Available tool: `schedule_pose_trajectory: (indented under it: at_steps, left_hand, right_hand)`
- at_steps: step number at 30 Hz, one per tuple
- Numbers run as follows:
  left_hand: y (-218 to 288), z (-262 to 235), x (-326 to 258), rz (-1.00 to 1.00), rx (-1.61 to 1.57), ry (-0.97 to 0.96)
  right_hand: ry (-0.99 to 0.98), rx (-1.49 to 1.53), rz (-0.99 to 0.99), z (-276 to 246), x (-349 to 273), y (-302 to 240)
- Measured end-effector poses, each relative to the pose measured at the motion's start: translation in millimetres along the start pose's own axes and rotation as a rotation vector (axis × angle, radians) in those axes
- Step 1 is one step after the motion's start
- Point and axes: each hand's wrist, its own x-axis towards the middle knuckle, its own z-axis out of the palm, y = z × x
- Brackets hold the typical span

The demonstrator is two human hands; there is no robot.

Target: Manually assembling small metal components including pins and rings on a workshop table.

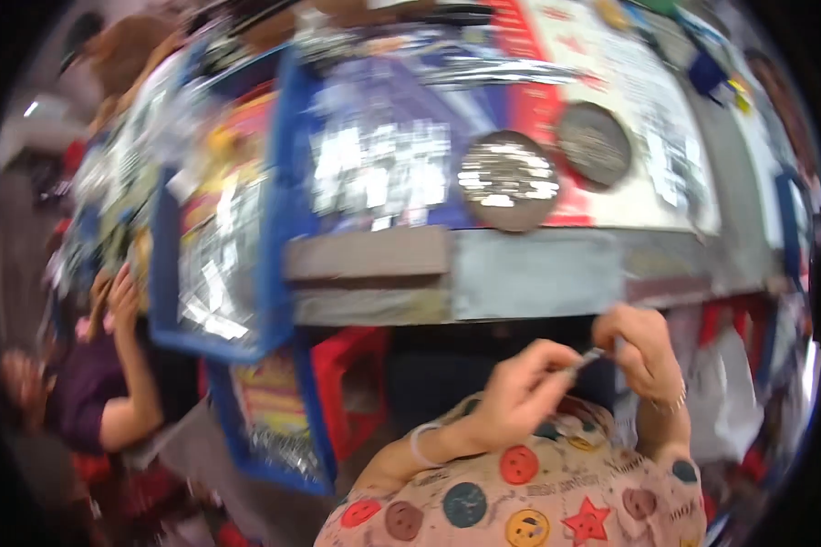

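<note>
Just in front of my body, off the table's near edge, both hands meet at a short, thin, silvery-grey piece [589, 358]. My left hand [524, 390] pinches its left end between thumb and fingers, while my right hand [643, 354] has its fingers closed on the other end. The piece is too small and blurred to tell its kind. Beyond the hands, two round shallow metal dishes stand on the table: a nearer dish [509, 223] full of shiny bits and a farther dish [624, 164] with thin grey pieces. Left of them lie many shiny silvery pieces [379, 169] on a blue sheet.
A blue crate [285, 182] with shiny packets stands at the table's left, and a second blue crate [315, 428] sits lower, beside a red stool [348, 392]. Flat grey pads [536, 273] line the near edge. Another person [109, 392] works at far left. A white bag [725, 392] hangs right.
</note>
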Motion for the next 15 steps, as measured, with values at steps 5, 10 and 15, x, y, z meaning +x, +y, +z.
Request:
schedule_pose_trajectory:
  at_steps: [5, 10, 15]
  left_hand:
    - [-3.7, -3.4, 2.7, 0.019, -0.087, 0.036]
    - [4.7, -6.0, 1.1, 0.043, -0.018, 0.06]
    - [3.9, -9.4, -0.7, 0.072, 0.016, 0.079]
  right_hand:
    - [0.184, -0.153, 0.079, -35.1, 13.5, -0.3]
    - [0.26, -0.236, 0.049, -63.2, 44.0, 23.3]
    - [0.247, -0.4, -0.088, -73.6, 84.9, 42.9]
